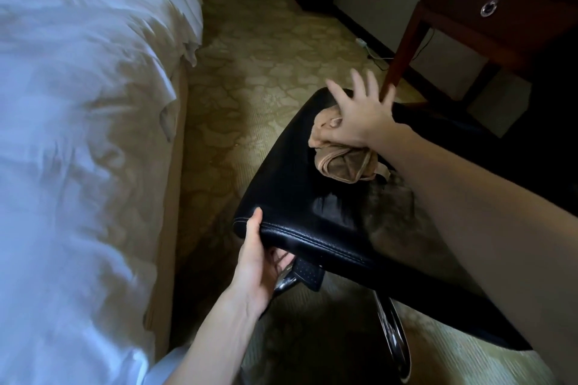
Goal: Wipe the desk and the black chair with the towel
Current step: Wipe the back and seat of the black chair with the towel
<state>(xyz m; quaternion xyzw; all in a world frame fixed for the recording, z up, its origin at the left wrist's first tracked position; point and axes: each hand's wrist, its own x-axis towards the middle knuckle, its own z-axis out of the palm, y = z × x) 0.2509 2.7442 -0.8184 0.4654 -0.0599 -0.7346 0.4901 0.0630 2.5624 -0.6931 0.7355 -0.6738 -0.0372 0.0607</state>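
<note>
The black chair point(312, 197) has a shiny leather seat in the middle of the view. A crumpled tan towel point(344, 162) lies on the seat's far part. My right hand point(359, 112) rests on the towel, its heel pressing down and its fingers spread straight above the cloth. My left hand point(259, 256) grips the seat's near left corner, thumb on top and fingers curled underneath. The dark wooden desk point(488, 9) stands at the back right, apart from both hands.
A bed point(78, 103) with white sheets fills the left side, close to the chair. Patterned carpet point(259, 56) lies between them. The chair's chrome base point(394, 331) shows below the seat. A white power strip point(361, 41) and cable lie on the floor beside the desk leg.
</note>
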